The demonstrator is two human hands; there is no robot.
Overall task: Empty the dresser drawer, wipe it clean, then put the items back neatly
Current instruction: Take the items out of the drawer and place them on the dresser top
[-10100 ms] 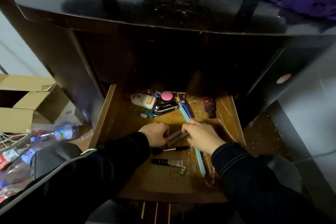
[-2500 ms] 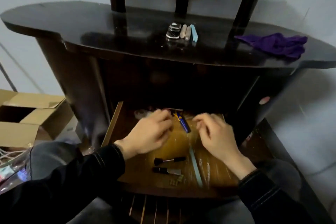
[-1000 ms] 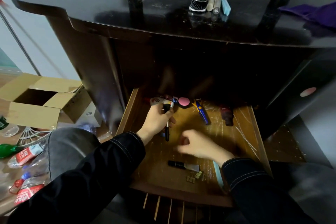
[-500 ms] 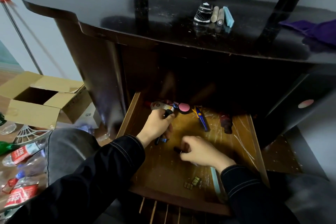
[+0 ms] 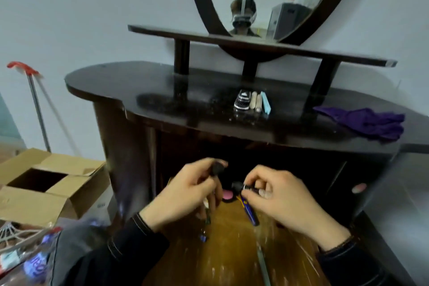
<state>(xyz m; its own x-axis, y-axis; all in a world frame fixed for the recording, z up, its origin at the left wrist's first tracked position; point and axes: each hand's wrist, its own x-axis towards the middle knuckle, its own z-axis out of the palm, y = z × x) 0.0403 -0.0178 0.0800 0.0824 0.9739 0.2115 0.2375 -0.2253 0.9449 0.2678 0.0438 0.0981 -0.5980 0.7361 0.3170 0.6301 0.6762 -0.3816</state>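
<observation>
Counter [image 5: 162,100] is holding few items [image 5: 251,102]; left hand [image 5: 183,195], right hand [image 5: 283,199] are clamping fingers on brushes [image 5: 217,168]; drawer [image 5: 227,251] part-full, unwiped.

The left hand [image 5: 183,195] covers all but the head of the dark-tipped thing [image 5: 218,168] it grips, and the right hand [image 5: 283,199] hides most of the small dark thing [image 5: 236,186] it pinches. Between the hands a pink round item [image 5: 228,195] shows only partly; below them the drawer [image 5: 232,260] and a pale strip [image 5: 263,267] run off the bottom edge. Left of the left hand, bottles [image 5: 34,267] are blurred.
</observation>
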